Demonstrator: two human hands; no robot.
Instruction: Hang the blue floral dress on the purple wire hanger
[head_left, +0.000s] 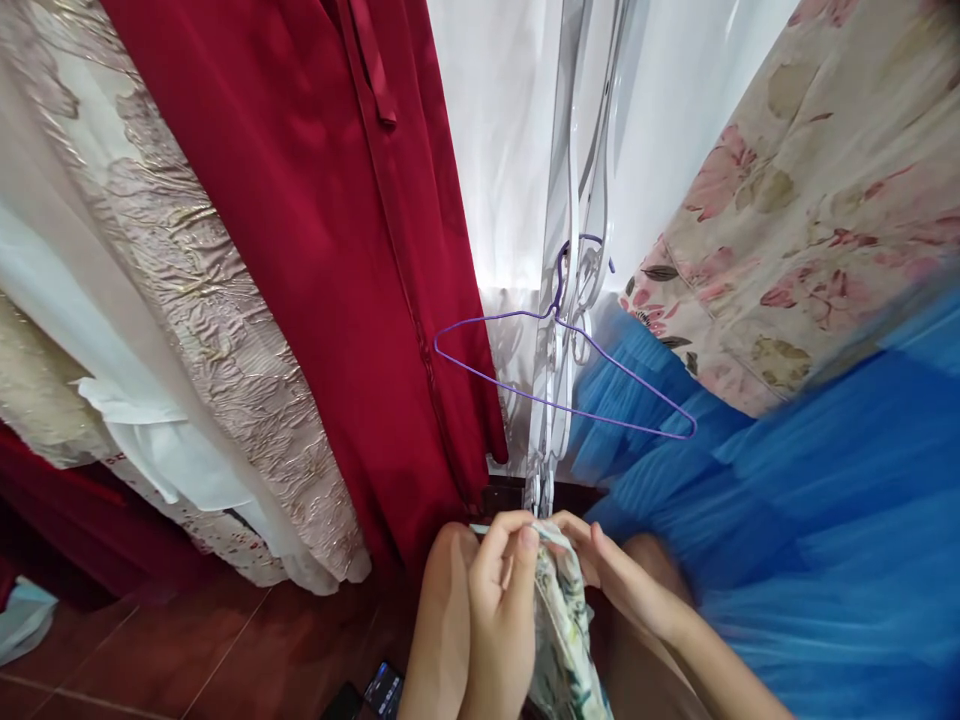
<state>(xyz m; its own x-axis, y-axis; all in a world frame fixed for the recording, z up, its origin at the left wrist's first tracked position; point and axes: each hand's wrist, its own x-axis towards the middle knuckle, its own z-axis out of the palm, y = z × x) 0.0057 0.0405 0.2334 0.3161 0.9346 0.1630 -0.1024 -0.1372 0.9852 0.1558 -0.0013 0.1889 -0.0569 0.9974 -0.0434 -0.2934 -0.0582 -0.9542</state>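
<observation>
Okay, on my head view I've got both hands low in the centre, over a white leaf-printed garment (562,600) bunched between the knees. My left hand (504,590) is pinching its upper edge, thumb against the curled fingers. My right hand (626,580) is up against the other side, fingers bent to the cloth and thumb raised; I can't tell how firmly it grips.

Just above the hands, a column of white hangers (553,420) runs upward, and a purple wire hanger (556,311) sits bare across it, its hook up among them. Over on the left there's a deep red dress (315,250), then a textured metallic-thread gown (202,270). On the right, a pink floral dress (817,240) hangs above blue tulle (840,520). Down on the tiled floor (217,640), a phone (385,690) lies near the left leg, its screen lit.
</observation>
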